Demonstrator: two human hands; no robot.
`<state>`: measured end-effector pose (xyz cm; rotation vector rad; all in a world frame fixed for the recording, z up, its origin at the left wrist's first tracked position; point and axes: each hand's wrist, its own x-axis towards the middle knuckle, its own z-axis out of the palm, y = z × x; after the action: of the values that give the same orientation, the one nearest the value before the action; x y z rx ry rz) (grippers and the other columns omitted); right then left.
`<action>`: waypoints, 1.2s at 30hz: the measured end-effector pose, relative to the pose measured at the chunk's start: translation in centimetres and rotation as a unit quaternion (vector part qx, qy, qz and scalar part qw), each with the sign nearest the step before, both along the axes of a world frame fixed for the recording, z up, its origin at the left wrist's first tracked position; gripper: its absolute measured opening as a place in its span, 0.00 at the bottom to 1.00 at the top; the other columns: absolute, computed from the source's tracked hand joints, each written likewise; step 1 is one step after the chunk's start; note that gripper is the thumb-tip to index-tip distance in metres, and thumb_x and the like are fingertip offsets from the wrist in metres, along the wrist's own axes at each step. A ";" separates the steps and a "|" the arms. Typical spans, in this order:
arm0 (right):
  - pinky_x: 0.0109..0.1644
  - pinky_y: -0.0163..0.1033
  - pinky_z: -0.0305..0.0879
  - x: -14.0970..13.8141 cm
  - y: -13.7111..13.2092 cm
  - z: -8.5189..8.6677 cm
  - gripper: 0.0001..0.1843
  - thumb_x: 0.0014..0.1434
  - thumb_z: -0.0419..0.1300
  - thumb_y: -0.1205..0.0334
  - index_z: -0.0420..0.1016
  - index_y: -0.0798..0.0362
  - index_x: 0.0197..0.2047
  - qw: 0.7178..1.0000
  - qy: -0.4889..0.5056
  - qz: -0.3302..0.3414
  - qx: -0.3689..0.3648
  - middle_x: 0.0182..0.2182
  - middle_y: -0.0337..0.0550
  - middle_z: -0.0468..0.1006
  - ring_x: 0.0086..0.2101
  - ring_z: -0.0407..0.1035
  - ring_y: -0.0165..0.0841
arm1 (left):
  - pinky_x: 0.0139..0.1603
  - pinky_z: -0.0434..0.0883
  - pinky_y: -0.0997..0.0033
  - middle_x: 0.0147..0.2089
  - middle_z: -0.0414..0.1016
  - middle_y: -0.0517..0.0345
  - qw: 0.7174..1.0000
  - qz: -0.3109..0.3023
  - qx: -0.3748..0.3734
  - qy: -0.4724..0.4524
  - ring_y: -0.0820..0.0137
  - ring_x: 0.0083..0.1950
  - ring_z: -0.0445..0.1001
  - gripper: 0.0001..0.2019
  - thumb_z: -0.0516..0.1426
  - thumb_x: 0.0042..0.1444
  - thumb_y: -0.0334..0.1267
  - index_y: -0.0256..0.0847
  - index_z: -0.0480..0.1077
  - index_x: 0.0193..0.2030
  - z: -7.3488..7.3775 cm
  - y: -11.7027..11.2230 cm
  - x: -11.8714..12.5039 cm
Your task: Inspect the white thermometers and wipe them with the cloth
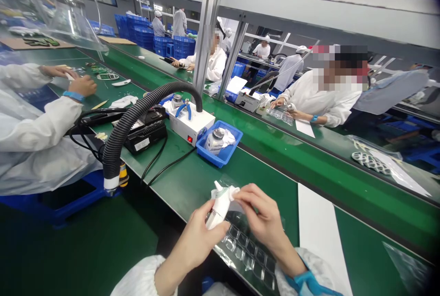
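1. The left hand (199, 236) is curled shut around the lower body of a small white plastic part (220, 206), thumb pressed along its side, holding it tilted with its tip up and slightly to the left.
2. The right hand (263, 218) is mostly closed, its thumb and fingertips (237, 192) pinching the part's upper end.
3. The part is held in the air just above a clear blister tray (247, 250), which lies at the near edge of a green belt (268, 167).
4. A white sheet (319, 232) lies on the belt just right of the hands.
5. Further along the belt sits a blue bin (215, 158) holding a jar, beside a white box (185, 126).
6. A black ribbed hose (130, 122) arches over the box.
7. At left, a co-worker's sleeve (34, 122) is white.
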<state>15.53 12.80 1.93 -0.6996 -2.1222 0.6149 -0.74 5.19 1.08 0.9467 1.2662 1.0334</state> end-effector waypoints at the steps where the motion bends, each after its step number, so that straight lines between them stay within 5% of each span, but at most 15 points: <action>1: 0.36 0.40 0.64 0.2 0.3 0.2 0.11 0.63 0.54 0.71 0.75 0.48 0.40 1.000 0.014 -0.019 -0.018 0.33 0.42 0.73 0.33 0.68 0.35 | 0.27 0.57 0.75 0.25 0.62 0.68 1.000 0.007 0.006 0.016 0.77 0.24 0.55 0.12 0.57 0.52 0.35 0.43 0.71 0.45 -0.1 0.0 -0.1; 9: 0.28 0.36 0.62 0.4 6.0 3.6 0.06 0.59 0.60 0.59 0.74 0.52 0.32 0.976 0.080 -0.188 -0.070 0.29 0.39 0.74 0.26 0.66 0.30 | 0.36 0.63 0.71 0.33 0.71 0.61 0.997 0.028 0.015 0.066 0.69 0.34 0.65 0.15 0.58 0.53 0.38 0.42 0.71 0.48 -0.5 0.1 -0.7; 12: 0.25 0.36 0.64 -1.7 10.3 5.7 0.06 0.55 0.61 0.60 0.73 0.53 0.33 0.969 0.140 -0.182 -0.089 0.26 0.36 0.73 0.20 0.66 0.29 | 0.33 0.63 0.71 0.27 0.68 0.64 0.996 0.042 0.007 0.076 0.70 0.30 0.63 0.17 0.58 0.53 0.40 0.43 0.71 0.50 -0.3 0.1 -0.6; 15: 0.30 0.39 0.71 -3.8 14.3 6.6 0.07 0.54 0.60 0.59 0.70 0.53 0.34 0.962 0.188 -0.176 -0.085 0.29 0.37 0.73 0.25 0.71 0.31 | 0.27 0.61 0.74 0.25 0.66 0.66 0.997 0.047 0.000 0.068 0.73 0.25 0.60 0.19 0.58 0.53 0.41 0.43 0.70 0.53 -0.4 0.0 -0.6; 18: 0.37 0.42 0.73 -4.1 16.9 5.1 0.08 0.55 0.55 0.57 0.66 0.52 0.37 0.957 0.171 -0.210 -0.101 0.34 0.40 0.73 0.33 0.72 0.34 | 0.20 0.57 0.76 0.26 0.67 0.66 0.998 0.044 -0.018 0.041 0.77 0.20 0.55 0.22 0.58 0.54 0.42 0.42 0.67 0.57 -0.7 -0.1 -0.8; 21: 0.41 0.49 0.71 -2.0 17.7 1.8 0.11 0.49 0.59 0.58 0.66 0.52 0.36 0.955 0.116 -0.237 -0.133 0.32 0.42 0.73 0.32 0.71 0.37 | 0.16 0.54 0.76 0.32 0.70 0.63 0.998 0.039 -0.039 -0.002 0.79 0.17 0.54 0.28 0.57 0.56 0.46 0.43 0.59 0.63 -1.0 -0.2 -1.0; 24: 0.45 0.55 0.67 0.9 16.2 -1.0 0.17 0.42 0.64 0.59 0.69 0.53 0.38 0.953 0.063 -0.250 -0.159 0.35 0.46 0.75 0.34 0.70 0.41 | 0.22 0.64 0.75 0.39 0.73 0.57 0.996 0.051 -0.020 -0.071 0.76 0.24 0.63 0.33 0.57 0.57 0.49 0.43 0.51 0.66 -1.1 -0.2 -1.0; 27: 0.48 0.51 0.65 2.4 12.0 -1.8 0.15 0.48 0.63 0.53 0.73 0.53 0.37 0.959 0.032 -0.225 -0.168 0.38 0.49 0.76 0.39 0.70 0.42 | 0.27 0.67 0.75 0.38 0.76 0.54 0.983 0.054 -0.013 -0.172 0.75 0.26 0.65 0.30 0.53 0.60 0.53 0.39 0.54 0.63 -1.2 0.0 -0.2; 30: 0.41 0.43 0.67 2.3 6.0 -1.3 0.18 0.57 0.58 0.46 0.77 0.53 0.31 0.969 -0.012 -0.097 -0.229 0.32 0.46 0.77 0.35 0.71 0.39 | 0.19 0.60 0.78 0.29 0.76 0.55 0.958 0.047 -0.040 -0.281 0.79 0.18 0.58 0.28 0.47 0.61 0.59 0.36 0.62 0.54 -1.4 0.6 1.4; 33: 0.42 0.41 0.66 1.7 0.9 -1.0 0.21 0.59 0.58 0.43 0.78 0.53 0.38 0.930 0.031 0.055 -0.362 0.34 0.45 0.77 0.33 0.71 0.35 | 0.15 0.51 0.81 0.22 0.73 0.57 0.945 0.052 -0.061 -0.317 0.81 0.15 0.55 0.28 0.47 0.58 0.63 0.35 0.68 0.39 -1.6 1.6 3.4; 36: 0.37 0.39 0.64 2.2 -1.1 -1.4 0.21 0.56 0.63 0.42 0.75 0.54 0.38 0.896 0.122 0.042 -0.426 0.32 0.41 0.74 0.26 0.67 0.29 | 0.15 0.49 0.81 0.19 0.71 0.57 0.950 0.041 -0.080 -0.299 0.82 0.14 0.54 0.28 0.49 0.56 0.64 0.36 0.68 0.30 -1.5 2.4 5.0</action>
<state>17.73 11.67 0.48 -0.9226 -1.5943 1.6334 4.27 7.57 -0.46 0.4058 0.8637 1.1500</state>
